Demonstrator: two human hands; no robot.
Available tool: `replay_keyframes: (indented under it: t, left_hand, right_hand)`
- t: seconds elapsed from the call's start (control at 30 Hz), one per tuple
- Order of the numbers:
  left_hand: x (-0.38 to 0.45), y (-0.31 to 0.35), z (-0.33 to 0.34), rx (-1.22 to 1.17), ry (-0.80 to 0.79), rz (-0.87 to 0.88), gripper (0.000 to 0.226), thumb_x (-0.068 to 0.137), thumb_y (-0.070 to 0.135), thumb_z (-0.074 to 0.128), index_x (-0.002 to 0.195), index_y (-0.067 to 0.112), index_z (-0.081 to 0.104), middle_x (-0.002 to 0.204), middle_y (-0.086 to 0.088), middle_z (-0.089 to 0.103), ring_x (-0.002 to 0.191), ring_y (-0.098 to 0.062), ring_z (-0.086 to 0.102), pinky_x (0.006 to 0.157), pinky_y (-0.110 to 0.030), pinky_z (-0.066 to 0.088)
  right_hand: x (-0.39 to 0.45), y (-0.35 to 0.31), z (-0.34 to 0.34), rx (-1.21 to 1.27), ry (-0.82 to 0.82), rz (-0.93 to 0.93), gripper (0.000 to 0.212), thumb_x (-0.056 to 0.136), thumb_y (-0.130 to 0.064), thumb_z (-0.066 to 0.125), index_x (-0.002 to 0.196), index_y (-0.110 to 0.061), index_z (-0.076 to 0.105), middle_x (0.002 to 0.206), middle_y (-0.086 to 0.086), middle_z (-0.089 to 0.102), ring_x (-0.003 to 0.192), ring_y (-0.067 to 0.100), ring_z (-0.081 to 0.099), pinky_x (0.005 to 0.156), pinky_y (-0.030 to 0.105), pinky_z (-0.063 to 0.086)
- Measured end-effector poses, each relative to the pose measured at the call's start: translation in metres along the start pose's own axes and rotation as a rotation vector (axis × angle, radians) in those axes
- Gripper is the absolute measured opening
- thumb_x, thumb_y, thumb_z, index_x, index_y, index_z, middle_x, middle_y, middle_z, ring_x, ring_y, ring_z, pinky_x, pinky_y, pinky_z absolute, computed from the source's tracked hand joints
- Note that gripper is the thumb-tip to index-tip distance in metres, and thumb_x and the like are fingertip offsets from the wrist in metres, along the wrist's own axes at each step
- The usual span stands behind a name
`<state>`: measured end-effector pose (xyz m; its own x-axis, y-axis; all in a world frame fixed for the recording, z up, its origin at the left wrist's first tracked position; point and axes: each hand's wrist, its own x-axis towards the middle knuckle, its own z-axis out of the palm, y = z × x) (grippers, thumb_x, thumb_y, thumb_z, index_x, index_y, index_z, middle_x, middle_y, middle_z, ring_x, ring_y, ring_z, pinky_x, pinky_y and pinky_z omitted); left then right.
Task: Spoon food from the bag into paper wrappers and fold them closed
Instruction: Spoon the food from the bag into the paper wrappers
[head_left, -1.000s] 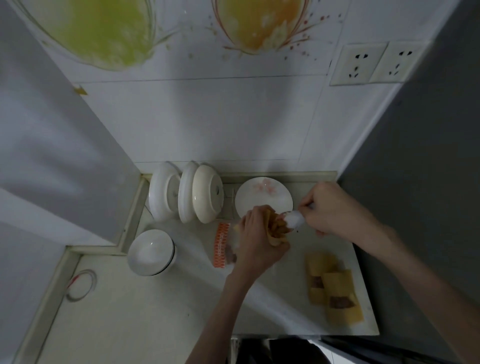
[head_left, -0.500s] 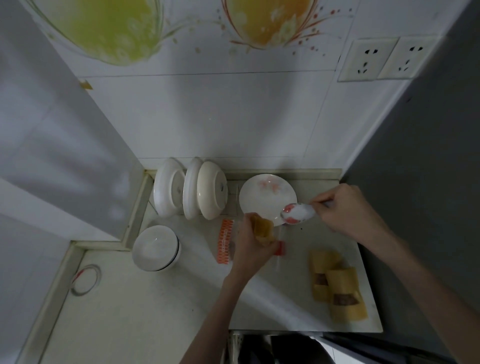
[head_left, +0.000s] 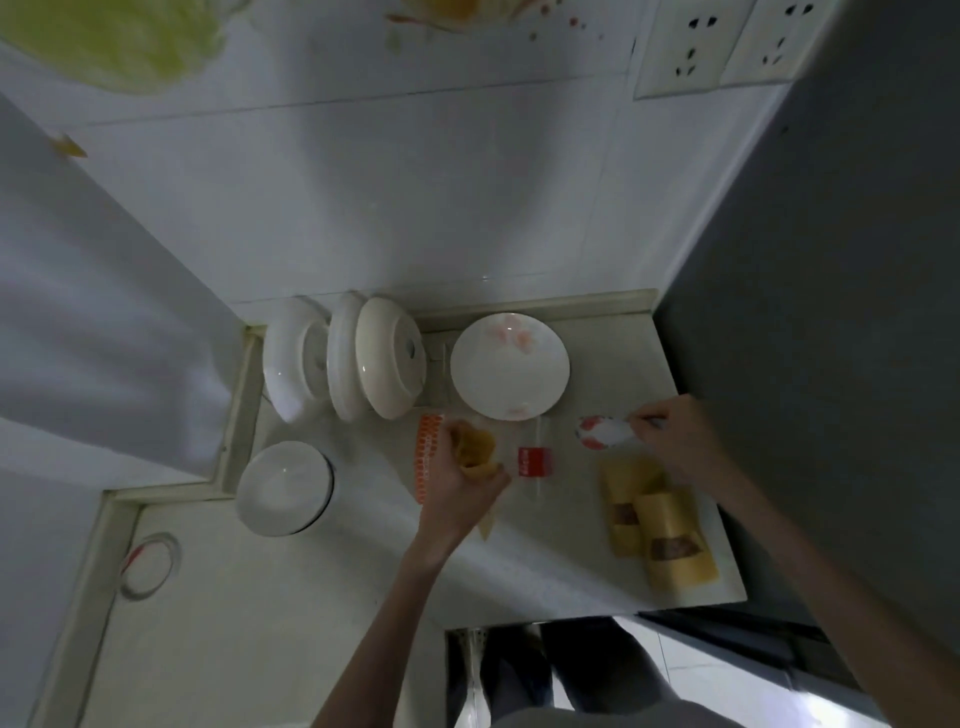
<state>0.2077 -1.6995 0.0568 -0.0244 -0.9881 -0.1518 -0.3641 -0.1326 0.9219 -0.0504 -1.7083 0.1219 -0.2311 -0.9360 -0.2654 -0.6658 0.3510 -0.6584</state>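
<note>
A: What crowds the counter (head_left: 550, 566)?
B: At twelve o'clock, the flat plate (head_left: 509, 365); at ten, upright dishes (head_left: 345, 358); at nine, a bowl (head_left: 284, 487); at three, the folded wrappers (head_left: 660, 525).
A: Any free path?
B: From six o'clock, the bare counter lies open toward the middle.
</note>
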Motion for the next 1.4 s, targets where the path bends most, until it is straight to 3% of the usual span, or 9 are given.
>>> replay_keyframes:
  t: [0.1,0.2,0.33,0.47,0.63,0.8,0.9,1.1,1.4]
  left_hand:
    - [0.001,-0.025,-0.005,-0.043,0.005,-0.149,0.061,0.069,0.021,0.082,0.108,0.045,0.042,0.110,0.007,0.057,0.095,-0.010,0.061,0.076,-0.030,0.057]
    - [0.011,-0.051,-0.016,-0.069,0.042,-0.344,0.058,0.069,0.022,0.083,0.111,0.033,0.044,0.107,-0.002,0.063,0.082,-0.018,0.068,0.054,-0.029,0.058]
    - [0.027,-0.077,-0.032,0.011,0.074,-0.448,0.060,0.066,0.034,0.086,0.109,0.022,0.047,0.097,0.002,0.067,0.080,-0.015,0.068,0.055,-0.021,0.050]
    - [0.044,-0.087,-0.033,0.045,0.066,-0.484,0.052,0.068,0.024,0.084,0.104,0.017,0.048,0.086,0.005,0.062,0.072,-0.009,0.062,0.046,-0.010,0.042]
    - [0.053,-0.096,-0.022,0.054,0.067,-0.538,0.054,0.065,0.025,0.082,0.110,0.009,0.056,0.095,-0.003,0.067,0.081,-0.017,0.067,0.059,-0.027,0.053]
    - [0.048,-0.098,-0.023,-0.069,0.000,-0.532,0.036,0.072,0.022,0.074,0.103,0.006,0.070,0.092,-0.012,0.073,0.085,-0.026,0.070,0.075,-0.039,0.057]
    - [0.037,-0.090,-0.021,-0.185,-0.171,-0.419,0.009,0.071,0.021,0.075,0.065,0.028,0.075,0.065,0.006,0.070,0.061,-0.009,0.067,0.058,-0.026,0.052]
    - [0.013,-0.103,-0.011,-0.225,-0.255,-0.457,0.012,0.078,0.009,0.069,0.080,0.018,0.062,0.067,0.009,0.069,0.069,-0.013,0.068,0.067,-0.028,0.056]
    - [0.015,-0.110,-0.005,-0.263,-0.217,-0.410,0.014,0.076,0.007,0.073,0.088,0.009,0.066,0.076,-0.003,0.070,0.071,-0.018,0.067,0.066,-0.027,0.057]
  right_hand:
    - [0.006,0.032,0.028,-0.079,-0.085,0.063,0.018,0.089,-0.011,0.056,0.093,-0.006,0.074,0.086,0.008,0.069,0.081,0.018,0.062,0.066,0.023,0.041]
    - [0.011,0.052,0.056,-0.158,-0.185,0.118,0.023,0.090,-0.010,0.051,0.077,-0.001,0.067,0.075,0.010,0.064,0.075,0.029,0.064,0.058,0.030,0.039]
    - [0.026,0.056,0.085,-0.201,-0.207,0.095,0.024,0.092,-0.011,0.051,0.096,0.005,0.069,0.094,0.021,0.070,0.085,0.032,0.065,0.068,0.037,0.048]
    - [0.041,0.053,0.108,-0.115,-0.161,0.052,0.021,0.090,-0.009,0.054,0.101,0.000,0.070,0.102,0.020,0.071,0.092,0.031,0.066,0.080,0.040,0.051]
    - [0.043,0.047,0.126,0.009,-0.323,-0.016,0.021,0.088,-0.017,0.061,0.103,-0.011,0.074,0.090,-0.006,0.071,0.074,0.002,0.062,0.067,0.021,0.046]
    - [0.040,0.038,0.137,0.089,-0.378,-0.012,0.019,0.089,-0.008,0.057,0.096,-0.009,0.075,0.075,0.001,0.068,0.059,-0.001,0.053,0.057,0.014,0.041]
    - [0.040,0.032,0.137,0.126,-0.379,0.018,0.018,0.078,-0.005,0.056,0.082,-0.005,0.074,0.069,0.000,0.066,0.059,-0.002,0.056,0.054,0.020,0.044]
    - [0.034,0.037,0.140,-0.063,-0.352,-0.037,0.014,0.078,0.005,0.057,0.080,0.005,0.071,0.073,0.019,0.071,0.067,0.027,0.070,0.062,0.043,0.059]
    - [0.021,0.037,0.165,-0.122,-0.426,-0.188,0.022,0.089,-0.020,0.065,0.093,0.001,0.071,0.097,0.005,0.071,0.091,0.013,0.067,0.075,0.009,0.044]
